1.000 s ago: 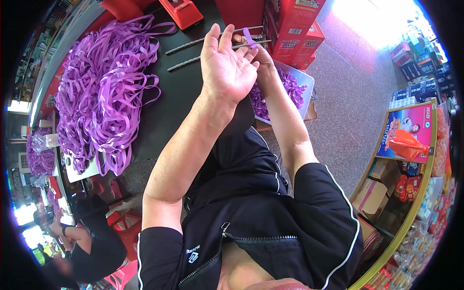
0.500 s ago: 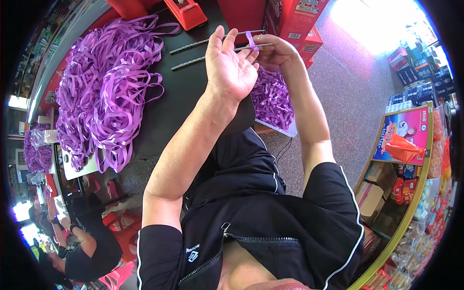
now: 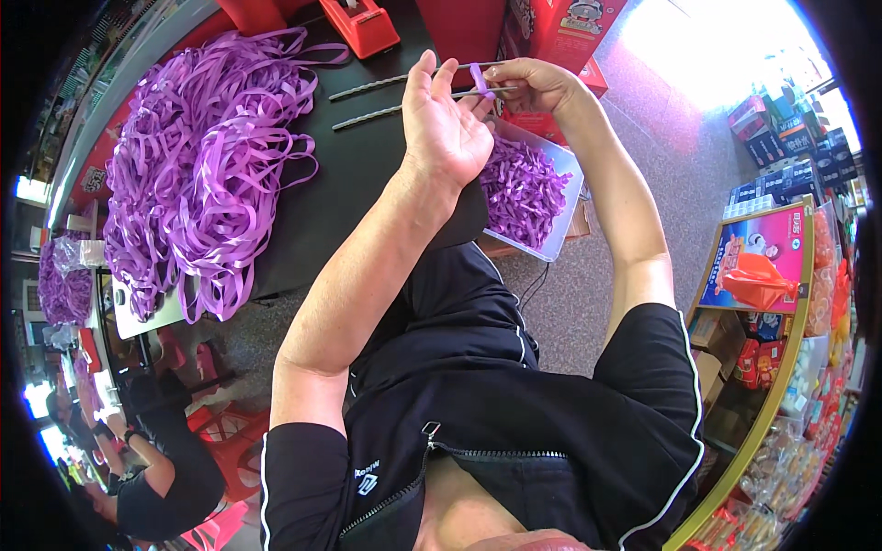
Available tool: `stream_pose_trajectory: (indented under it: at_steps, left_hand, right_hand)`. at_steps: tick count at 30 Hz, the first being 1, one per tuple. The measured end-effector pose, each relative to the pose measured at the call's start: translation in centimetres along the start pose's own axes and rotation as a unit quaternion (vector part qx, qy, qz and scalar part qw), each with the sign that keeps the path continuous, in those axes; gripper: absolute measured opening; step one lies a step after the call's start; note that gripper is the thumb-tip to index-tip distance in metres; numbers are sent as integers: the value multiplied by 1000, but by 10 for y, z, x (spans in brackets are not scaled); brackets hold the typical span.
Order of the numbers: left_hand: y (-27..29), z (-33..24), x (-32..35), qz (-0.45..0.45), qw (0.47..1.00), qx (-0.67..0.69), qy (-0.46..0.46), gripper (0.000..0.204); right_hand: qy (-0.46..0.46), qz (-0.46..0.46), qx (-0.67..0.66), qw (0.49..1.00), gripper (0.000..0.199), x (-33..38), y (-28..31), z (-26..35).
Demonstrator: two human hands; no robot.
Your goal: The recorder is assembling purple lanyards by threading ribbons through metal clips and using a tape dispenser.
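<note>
Two thin twisted metal rods [image 3: 367, 89] extend side by side above the dark table's right part. My left hand [image 3: 447, 129] is palm up, with the rods running between and behind its fingers. Its thumb and one finger point upward, while other fingertips curl near a purple ribbon [image 3: 481, 81] looped over the rods close to their right ends. At that loop my right hand [image 3: 537, 84] has thumb and fingers pinched together on the ribbon. Exactly how the ribbon passes between the fingertips is too small to tell.
A big tangled heap of purple ribbon [image 3: 211, 174] covers the left of the dark table [image 3: 354, 193]. Below my right hand stands a clear tub [image 3: 571, 197] of short purple ribbon pieces. An orange-red tape dispenser [image 3: 361, 28] and red boxes [image 3: 574, 32] stand beyond. Another person [image 3: 165, 468] sits lower left.
My right hand has shifted from beneath the rod ends to pinch at the ribbon loop, its elbow swinging outward to the right. More of the tub shows. The left hand stays with the rods.
</note>
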State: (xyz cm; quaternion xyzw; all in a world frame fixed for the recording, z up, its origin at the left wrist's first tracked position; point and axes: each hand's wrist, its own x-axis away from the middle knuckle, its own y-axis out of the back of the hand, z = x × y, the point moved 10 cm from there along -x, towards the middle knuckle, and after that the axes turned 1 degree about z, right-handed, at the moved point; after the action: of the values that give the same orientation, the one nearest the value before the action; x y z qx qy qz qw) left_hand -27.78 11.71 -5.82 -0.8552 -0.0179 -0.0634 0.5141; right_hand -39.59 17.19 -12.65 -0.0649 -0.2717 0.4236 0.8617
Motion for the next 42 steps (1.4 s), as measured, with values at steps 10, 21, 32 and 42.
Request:
stream_pose_trajectory:
  at_steps: [10, 21, 32, 42]
  left_hand:
    - [0, 1, -1, 4, 1000, 4, -3, 83]
    - [-3, 3, -1, 10, 1000, 6, 5, 84]
    - [-4, 3, -1, 18, 1000, 16, 6, 83]
    - [-3, 1, 0, 21, 1000, 13, 4, 83]
  right_hand:
    - [-38, -50, 23, 998, 13, 9, 4, 0]
    - [84, -68, 55, 993, 29, 36, 4, 10]
    - [112, -204, 172, 957, 41, 61, 35, 27]
    - [103, -216, 179, 954, 29, 43, 22, 23]
